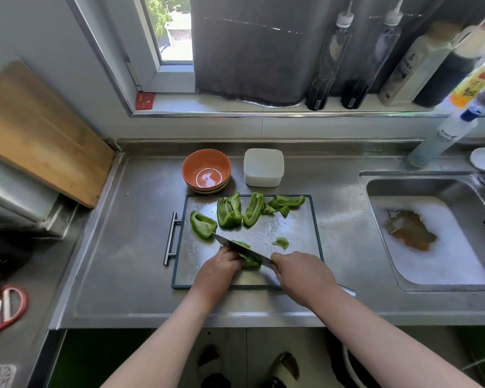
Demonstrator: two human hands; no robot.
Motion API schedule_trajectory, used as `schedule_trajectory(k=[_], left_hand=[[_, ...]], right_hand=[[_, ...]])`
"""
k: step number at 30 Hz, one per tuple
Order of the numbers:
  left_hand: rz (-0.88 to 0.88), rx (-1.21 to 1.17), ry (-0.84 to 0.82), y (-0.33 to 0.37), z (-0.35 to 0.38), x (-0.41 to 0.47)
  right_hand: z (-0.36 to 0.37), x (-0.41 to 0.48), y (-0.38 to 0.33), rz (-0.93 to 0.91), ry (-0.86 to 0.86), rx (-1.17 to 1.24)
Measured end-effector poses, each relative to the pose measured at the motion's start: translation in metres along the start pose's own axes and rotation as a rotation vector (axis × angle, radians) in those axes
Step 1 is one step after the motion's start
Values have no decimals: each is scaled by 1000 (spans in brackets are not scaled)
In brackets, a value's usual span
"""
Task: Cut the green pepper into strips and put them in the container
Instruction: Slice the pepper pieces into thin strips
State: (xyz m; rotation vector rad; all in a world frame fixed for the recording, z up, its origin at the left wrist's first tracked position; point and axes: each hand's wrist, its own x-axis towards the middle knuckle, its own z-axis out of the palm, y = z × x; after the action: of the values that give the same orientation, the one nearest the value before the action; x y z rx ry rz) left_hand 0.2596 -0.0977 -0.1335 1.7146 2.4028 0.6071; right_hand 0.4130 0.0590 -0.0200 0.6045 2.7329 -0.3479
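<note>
Several green pepper pieces (229, 211) lie along the far half of a steel cutting board (297, 233). One small strip (281, 242) lies alone near the middle. My left hand (221, 266) holds down a pepper piece (251, 263) at the board's near edge, fingers curled on it. My right hand (300, 273) grips the handle of a knife (233, 243), whose blade lies across that piece and points far-left. A white square container (263, 167) stands behind the board with its lid on. Beside it sits an orange bowl (206, 170).
A sink (431, 233) with foamy water is at the right. Bottles (328, 60) line the window sill, and a blue-capped bottle (443, 135) stands by the tap. A wooden board (39, 133) leans at the left. Red-handled scissors (6, 306) lie near left.
</note>
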Motion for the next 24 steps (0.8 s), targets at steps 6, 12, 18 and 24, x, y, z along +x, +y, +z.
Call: schedule_trajectory(k=[6, 12, 18, 24], left_hand=[[23, 9, 45, 4, -1, -1], [9, 10, 39, 1, 4, -5], [14, -36, 30, -8, -5, -12], [-89, -143, 16, -20, -28, -19]], right_hand=[[20, 2, 9, 8, -69, 94], [30, 21, 5, -34, -56, 144], [22, 17, 22, -35, -95, 167], [4, 16, 42, 69, 3, 332]])
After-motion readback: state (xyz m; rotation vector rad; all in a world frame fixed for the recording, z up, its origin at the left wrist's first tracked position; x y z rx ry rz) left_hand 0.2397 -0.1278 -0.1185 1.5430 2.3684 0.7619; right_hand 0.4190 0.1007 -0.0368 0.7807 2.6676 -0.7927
